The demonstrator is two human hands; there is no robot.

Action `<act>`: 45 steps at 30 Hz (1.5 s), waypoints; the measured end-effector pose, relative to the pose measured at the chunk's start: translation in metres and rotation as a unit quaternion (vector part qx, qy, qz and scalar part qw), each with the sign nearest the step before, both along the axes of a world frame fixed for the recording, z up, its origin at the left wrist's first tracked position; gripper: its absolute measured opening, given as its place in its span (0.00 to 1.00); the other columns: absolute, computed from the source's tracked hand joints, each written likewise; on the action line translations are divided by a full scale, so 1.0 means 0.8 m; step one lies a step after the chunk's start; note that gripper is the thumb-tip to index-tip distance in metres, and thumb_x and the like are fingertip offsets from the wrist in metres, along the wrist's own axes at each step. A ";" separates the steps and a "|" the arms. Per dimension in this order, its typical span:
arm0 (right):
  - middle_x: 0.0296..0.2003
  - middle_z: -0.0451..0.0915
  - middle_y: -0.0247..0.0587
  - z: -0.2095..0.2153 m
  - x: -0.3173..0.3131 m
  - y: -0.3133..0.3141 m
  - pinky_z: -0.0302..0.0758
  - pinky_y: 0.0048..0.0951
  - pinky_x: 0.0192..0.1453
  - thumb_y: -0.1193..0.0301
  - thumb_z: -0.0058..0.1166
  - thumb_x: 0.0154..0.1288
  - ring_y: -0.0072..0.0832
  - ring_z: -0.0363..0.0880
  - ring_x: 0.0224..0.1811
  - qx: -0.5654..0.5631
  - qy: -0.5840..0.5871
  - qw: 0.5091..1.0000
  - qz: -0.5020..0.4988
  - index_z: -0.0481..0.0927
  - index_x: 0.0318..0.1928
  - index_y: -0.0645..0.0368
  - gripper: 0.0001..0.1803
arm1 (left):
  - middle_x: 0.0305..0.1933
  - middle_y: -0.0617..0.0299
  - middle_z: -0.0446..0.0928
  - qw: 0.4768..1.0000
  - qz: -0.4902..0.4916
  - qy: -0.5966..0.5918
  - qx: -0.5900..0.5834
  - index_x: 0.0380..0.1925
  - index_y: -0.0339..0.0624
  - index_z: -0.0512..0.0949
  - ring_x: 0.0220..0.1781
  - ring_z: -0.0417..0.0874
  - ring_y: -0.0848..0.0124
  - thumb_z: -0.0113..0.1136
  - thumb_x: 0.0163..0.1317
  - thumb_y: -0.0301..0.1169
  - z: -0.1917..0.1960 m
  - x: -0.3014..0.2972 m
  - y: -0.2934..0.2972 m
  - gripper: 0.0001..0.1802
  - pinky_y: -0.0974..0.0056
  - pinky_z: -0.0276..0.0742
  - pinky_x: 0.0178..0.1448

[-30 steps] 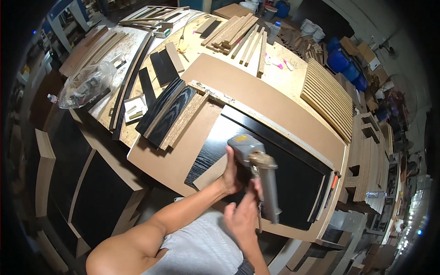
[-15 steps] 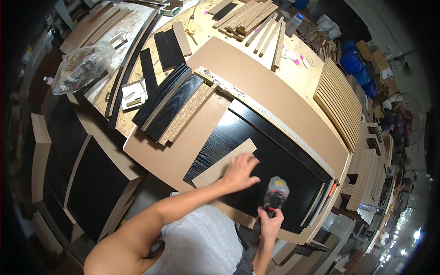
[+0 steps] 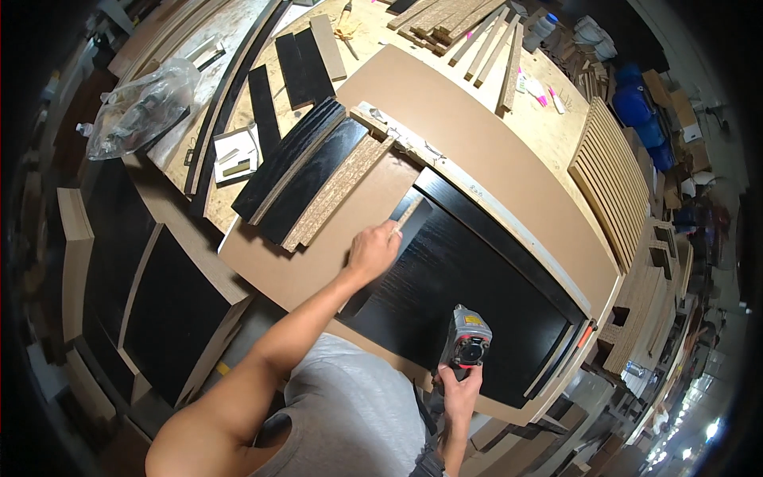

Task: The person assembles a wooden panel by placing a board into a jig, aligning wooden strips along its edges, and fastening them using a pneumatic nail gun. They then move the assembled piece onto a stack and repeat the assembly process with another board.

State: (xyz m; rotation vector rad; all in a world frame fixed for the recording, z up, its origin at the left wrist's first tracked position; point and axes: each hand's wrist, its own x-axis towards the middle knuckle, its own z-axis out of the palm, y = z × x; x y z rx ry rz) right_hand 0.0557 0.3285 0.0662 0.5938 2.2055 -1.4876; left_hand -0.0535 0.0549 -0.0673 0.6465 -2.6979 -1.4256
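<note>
My left hand [image 3: 372, 253] is closed on a narrow wooden strip [image 3: 415, 219] along the left end of a glossy black panel [image 3: 469, 274]. The strip is tipped up on its edge, showing a dark face and a pale upper edge; my fingers hide its middle. Above the near side of the panel, my right hand [image 3: 461, 388] grips a grey and black nail gun [image 3: 470, 332] with a red ring, its nose pointing away from me. The gun's handle is mostly hidden below its body.
Beneath the panel lies a brown board [image 3: 318, 274], with a pale straight rail [image 3: 493, 207] along the panel's far side. Stacked black-faced strips [image 3: 306, 175] sit at left. Slatted wood [image 3: 610, 183] lies at far right. Large dark boards [image 3: 171, 318] stand left of the bench.
My left hand has moved left and away from me, taking hold of the strip, which was lying flat and is now on edge. The nail gun has shifted slightly nearer and left.
</note>
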 end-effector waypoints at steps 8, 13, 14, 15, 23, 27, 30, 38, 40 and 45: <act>0.37 0.79 0.33 0.005 -0.020 -0.013 0.76 0.27 0.45 0.76 0.68 0.51 0.23 0.76 0.35 0.063 -0.008 0.996 0.064 0.75 0.51 0.62 0.26 | 0.42 0.48 0.77 0.992 0.014 0.098 -0.072 0.51 0.34 0.82 0.49 0.79 0.49 0.68 0.61 0.36 -0.032 -0.031 -0.042 0.21 0.52 0.76 0.56; 0.39 0.82 0.34 0.010 -0.025 -0.027 0.77 0.28 0.49 0.75 0.70 0.51 0.22 0.78 0.39 0.073 -0.062 0.992 0.082 0.79 0.49 0.63 0.23 | 0.42 0.54 0.78 0.993 -0.002 0.105 -0.057 0.52 0.39 0.84 0.51 0.78 0.55 0.66 0.63 0.35 -0.056 -0.063 -0.038 0.19 0.53 0.70 0.56; 0.38 0.83 0.35 0.007 -0.025 -0.027 0.77 0.28 0.50 0.75 0.70 0.51 0.22 0.78 0.40 0.074 -0.069 0.992 0.076 0.79 0.49 0.63 0.23 | 0.42 0.56 0.78 0.993 -0.003 0.101 -0.062 0.52 0.41 0.84 0.51 0.78 0.58 0.65 0.64 0.35 -0.058 -0.068 -0.032 0.18 0.53 0.67 0.57; 0.38 0.83 0.35 0.003 -0.024 -0.027 0.77 0.29 0.50 0.75 0.70 0.52 0.22 0.79 0.40 0.076 -0.076 0.992 0.071 0.79 0.48 0.63 0.22 | 0.42 0.56 0.78 0.993 -0.001 0.100 -0.060 0.52 0.41 0.84 0.51 0.78 0.58 0.65 0.64 0.35 -0.059 -0.072 -0.029 0.18 0.53 0.67 0.57; 0.32 0.82 0.37 0.003 -0.046 -0.048 0.77 0.27 0.40 0.75 0.68 0.56 0.22 0.79 0.32 0.080 -0.102 0.991 0.044 0.78 0.43 0.65 0.15 | 0.42 0.60 0.80 0.990 0.044 0.118 -0.064 0.49 0.42 0.85 0.51 0.78 0.61 0.65 0.64 0.34 -0.063 -0.077 -0.019 0.15 0.54 0.62 0.58; 0.27 0.81 0.40 0.012 -0.074 -0.064 0.77 0.28 0.29 0.80 0.60 0.60 0.27 0.80 0.24 0.036 -0.110 0.993 0.021 0.75 0.45 0.66 0.13 | 0.43 0.60 0.78 0.992 0.040 0.107 -0.047 0.48 0.45 0.83 0.52 0.76 0.61 0.64 0.64 0.35 -0.064 -0.078 -0.021 0.14 0.53 0.63 0.59; 0.30 0.82 0.38 0.018 -0.104 -0.067 0.79 0.27 0.33 0.81 0.60 0.59 0.25 0.81 0.25 0.048 -0.137 0.989 0.015 0.76 0.47 0.68 0.15 | 0.45 0.61 0.79 0.992 0.043 0.113 -0.043 0.49 0.44 0.83 0.53 0.76 0.62 0.65 0.63 0.34 -0.064 -0.077 -0.021 0.15 0.54 0.62 0.58; 0.25 0.78 0.39 0.021 -0.181 -0.106 0.75 0.30 0.28 0.82 0.56 0.56 0.29 0.78 0.22 0.016 -0.096 0.992 0.076 0.74 0.39 0.65 0.10 | 0.45 0.60 0.79 0.994 0.033 0.106 -0.016 0.44 0.44 0.83 0.54 0.76 0.61 0.66 0.62 0.34 -0.073 -0.087 -0.028 0.12 0.54 0.61 0.60; 0.25 0.78 0.38 0.021 -0.206 -0.123 0.75 0.30 0.27 0.80 0.60 0.56 0.28 0.77 0.21 0.043 -0.116 0.989 0.086 0.75 0.43 0.65 0.14 | 0.43 0.60 0.79 0.992 0.042 0.120 -0.014 0.43 0.44 0.83 0.53 0.77 0.61 0.66 0.62 0.34 -0.073 -0.088 -0.028 0.11 0.54 0.61 0.59; 0.23 0.76 0.34 -0.002 -0.254 -0.159 0.76 0.27 0.24 0.81 0.60 0.55 0.23 0.75 0.20 0.034 -0.106 0.985 0.132 0.78 0.49 0.66 0.18 | 0.41 0.62 0.79 0.990 0.056 0.127 -0.018 0.40 0.45 0.83 0.50 0.78 0.62 0.67 0.61 0.33 -0.073 -0.087 -0.027 0.09 0.54 0.61 0.58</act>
